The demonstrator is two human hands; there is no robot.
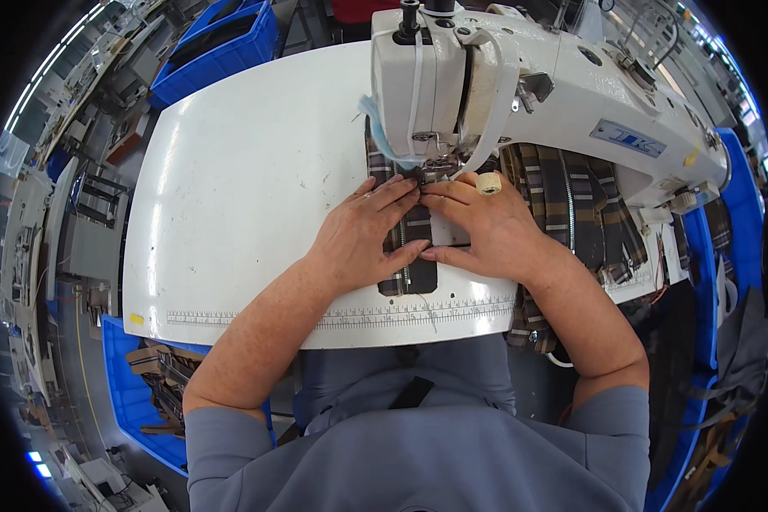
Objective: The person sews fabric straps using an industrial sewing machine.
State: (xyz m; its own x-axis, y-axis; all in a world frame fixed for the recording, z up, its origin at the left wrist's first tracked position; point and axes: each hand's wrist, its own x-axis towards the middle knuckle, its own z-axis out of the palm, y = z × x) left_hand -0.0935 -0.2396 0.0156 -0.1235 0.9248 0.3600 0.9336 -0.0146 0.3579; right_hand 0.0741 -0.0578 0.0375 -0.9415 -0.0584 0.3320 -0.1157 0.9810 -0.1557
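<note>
Cloth (418,227) with a zipper (407,276) lies lengthwise near to far on the white table (247,171), passing under the sewing machine (555,94); the left hand (358,235), nearer, presses it flat, ungripping, while the right hand (491,229), fingers extended, touches its right edge.

Strip lights (49,61) glow along the upper left rim, with more lamps (740,81) at the upper right. Cluttered workbenches (81,85) line the left side, beside grey floor (66,386) marked with a thin yellow line (86,388). A white sewing table (247,188) spans the centre.
</note>
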